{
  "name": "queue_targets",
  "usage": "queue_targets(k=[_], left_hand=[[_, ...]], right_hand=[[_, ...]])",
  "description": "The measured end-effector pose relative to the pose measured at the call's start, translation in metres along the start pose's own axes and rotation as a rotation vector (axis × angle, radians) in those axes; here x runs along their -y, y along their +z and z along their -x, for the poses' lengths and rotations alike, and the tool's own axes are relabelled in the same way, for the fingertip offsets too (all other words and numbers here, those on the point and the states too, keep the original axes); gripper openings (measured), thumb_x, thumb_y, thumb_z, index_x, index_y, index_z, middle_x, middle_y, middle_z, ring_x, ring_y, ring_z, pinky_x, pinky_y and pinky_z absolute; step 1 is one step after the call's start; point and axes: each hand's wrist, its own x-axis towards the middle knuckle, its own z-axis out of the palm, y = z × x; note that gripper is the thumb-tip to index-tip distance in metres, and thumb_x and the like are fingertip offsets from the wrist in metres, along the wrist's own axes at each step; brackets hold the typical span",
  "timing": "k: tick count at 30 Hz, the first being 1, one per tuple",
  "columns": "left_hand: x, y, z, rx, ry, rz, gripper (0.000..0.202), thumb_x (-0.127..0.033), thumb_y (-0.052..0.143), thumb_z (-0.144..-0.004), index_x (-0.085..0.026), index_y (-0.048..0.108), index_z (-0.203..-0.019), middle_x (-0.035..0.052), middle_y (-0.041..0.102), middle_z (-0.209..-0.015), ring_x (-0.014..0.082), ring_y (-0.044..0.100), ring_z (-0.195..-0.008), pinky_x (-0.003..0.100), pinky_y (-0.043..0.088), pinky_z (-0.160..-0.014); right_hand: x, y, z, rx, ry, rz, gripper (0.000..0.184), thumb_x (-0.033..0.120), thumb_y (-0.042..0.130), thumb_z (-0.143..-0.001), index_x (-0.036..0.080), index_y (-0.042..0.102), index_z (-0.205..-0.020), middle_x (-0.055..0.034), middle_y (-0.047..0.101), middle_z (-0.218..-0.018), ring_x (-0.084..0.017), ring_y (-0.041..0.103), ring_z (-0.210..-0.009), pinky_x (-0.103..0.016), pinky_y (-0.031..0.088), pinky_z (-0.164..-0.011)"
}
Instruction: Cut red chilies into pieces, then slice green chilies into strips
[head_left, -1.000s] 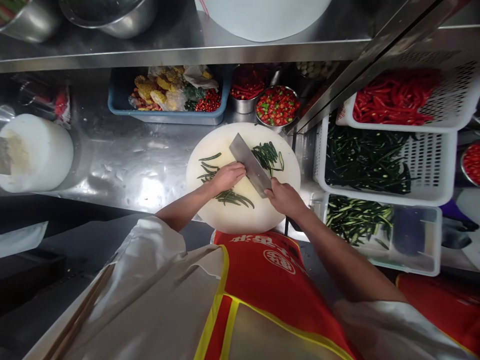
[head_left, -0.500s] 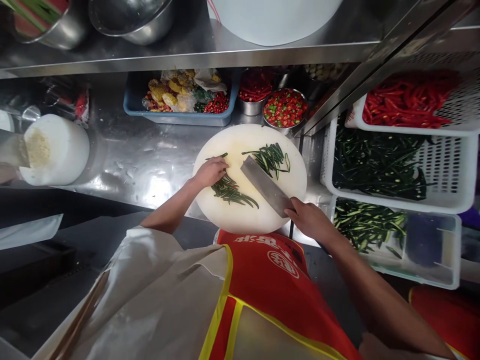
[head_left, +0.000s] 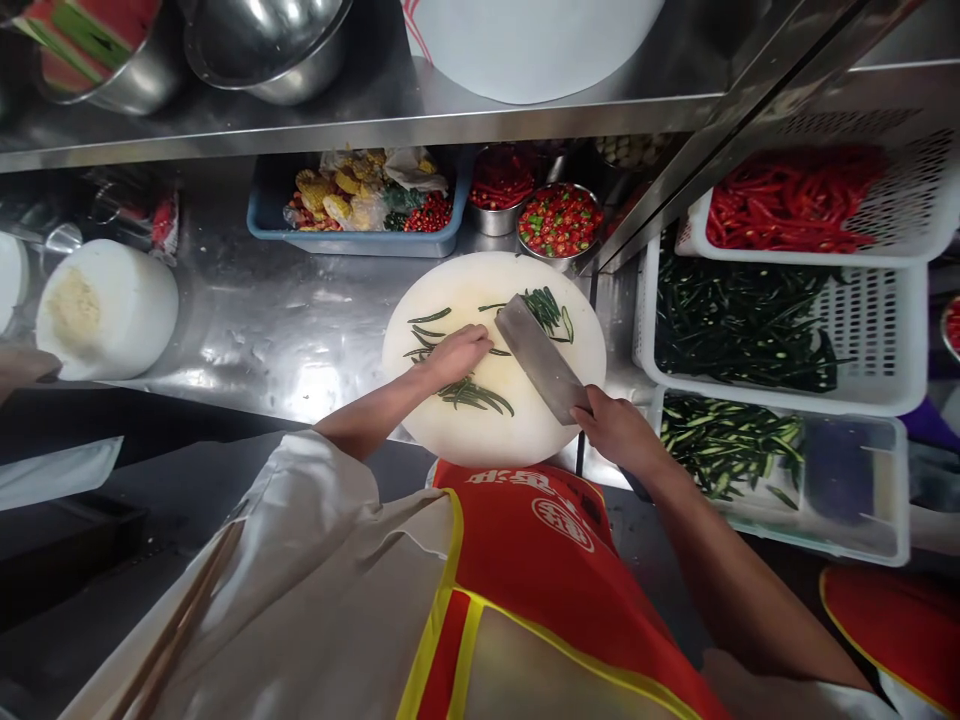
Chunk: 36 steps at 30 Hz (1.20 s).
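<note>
A round white cutting board [head_left: 540, 435] lies in front of me. My right hand [head_left: 616, 428] is wrapped round the handle of a cleaver [head_left: 541, 360], its broad blade slanting up and left across the board. Beyond the blade is a bunch of sliced green chili peppers [head_left: 544, 308]. My left hand [head_left: 461, 355] is closed over the middle of the board, with a green chili pepper [head_left: 499, 351] poking out by its fingertips. Whole slender green chilies [head_left: 476, 397] lie below that hand, and a few more [head_left: 429, 316] are scattered at its left.
A blue tub [head_left: 375, 243] and steel bowls of chopped chilies [head_left: 561, 220] stand behind the board, under a steel shelf [head_left: 360, 132]. White baskets [head_left: 885, 395] of chilies are at right. Another person's hand [head_left: 22, 370] is at far left, by a white block [head_left: 139, 310].
My left hand has moved right, from the pile of chilies toward the blade, and has closed. Some chilies are spread out behind it. The cleaver has shifted slightly.
</note>
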Motion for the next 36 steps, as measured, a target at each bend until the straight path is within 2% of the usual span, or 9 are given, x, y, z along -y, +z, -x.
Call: queue_targets(k=[3, 8, 13, 19, 25, 30, 36], left_hand=[[-0.004, 0.004, 0.011, -0.024, 0.026, -0.055, 0.027, -0.018, 0.038, -0.097, -0.018, 0.065, -0.095, 0.0072, 0.057, -0.099, 0.0195, 0.054, -0.094, 0.031, 0.046, -0.084], [-0.001, 0.000, 0.020, -0.085, 0.019, -0.005, 0.026, -0.018, 0.040, -0.097, -0.017, 0.065, -0.093, 0.0075, 0.059, -0.098, 0.0187, 0.057, -0.095, 0.030, 0.047, -0.086], [-0.001, 0.005, 0.007, -0.036, 0.063, -0.043, 0.027, -0.016, 0.040, -0.096, -0.016, 0.067, -0.094, 0.0075, 0.061, -0.095, 0.0195, 0.058, -0.093, 0.032, 0.048, -0.086], [-0.010, 0.018, -0.012, -0.142, 0.069, 0.027, 0.028, -0.025, 0.041, -0.099, -0.016, 0.066, -0.090, 0.0082, 0.064, -0.097, 0.0200, 0.060, -0.094, 0.032, 0.050, -0.086], [-0.010, 0.026, -0.012, -0.212, 0.063, 0.086, 0.027, -0.025, 0.042, -0.099, -0.018, 0.066, -0.089, 0.0075, 0.066, -0.096, 0.0194, 0.062, -0.097, 0.033, 0.051, -0.089], [-0.007, 0.034, -0.011, -0.246, 0.056, 0.115, 0.028, -0.026, 0.041, -0.100, -0.018, 0.066, -0.091, 0.0070, 0.067, -0.101, 0.0186, 0.062, -0.099, 0.032, 0.051, -0.090], [-0.013, 0.030, -0.010, -0.184, 0.075, 0.105, 0.031, -0.027, 0.038, -0.100, -0.018, 0.066, -0.091, 0.0082, 0.066, -0.100, 0.0189, 0.061, -0.097, 0.033, 0.051, -0.089]], right_hand=[[0.000, 0.001, 0.000, 0.000, 0.002, 0.007, 0.028, 0.037, 0.033, -0.100, 0.017, 0.052, -0.107, -0.0140, 0.071, -0.094, -0.028, 0.066, -0.086, -0.031, 0.027, -0.062], [0.000, 0.002, 0.000, 0.008, 0.007, 0.028, 0.030, 0.037, 0.032, -0.100, 0.017, 0.052, -0.109, -0.0150, 0.071, -0.093, -0.028, 0.066, -0.086, -0.031, 0.027, -0.061], [0.003, -0.001, 0.003, 0.015, 0.001, 0.056, 0.029, 0.037, 0.031, -0.101, 0.017, 0.051, -0.109, -0.0143, 0.071, -0.092, -0.027, 0.067, -0.084, -0.031, 0.026, -0.061], [0.003, -0.015, 0.009, 0.026, -0.072, 0.059, 0.024, 0.034, 0.035, -0.099, 0.017, 0.051, -0.106, -0.0119, 0.071, -0.088, -0.026, 0.066, -0.083, -0.030, 0.025, -0.060], [-0.011, -0.033, 0.013, 0.117, -0.075, 0.058, 0.021, 0.036, 0.040, -0.097, 0.019, 0.051, -0.101, -0.0100, 0.069, -0.085, -0.025, 0.064, -0.086, -0.029, 0.030, -0.062], [-0.003, -0.030, -0.005, 0.128, -0.087, 0.073, 0.023, 0.036, 0.040, -0.097, 0.017, 0.052, -0.103, -0.0132, 0.069, -0.092, -0.027, 0.064, -0.091, -0.030, 0.032, -0.065], [0.026, -0.016, -0.038, -0.003, -0.071, -0.022, 0.028, 0.037, 0.037, -0.099, 0.016, 0.051, -0.111, -0.0149, 0.071, -0.098, -0.026, 0.065, -0.090, -0.030, 0.034, -0.067]])
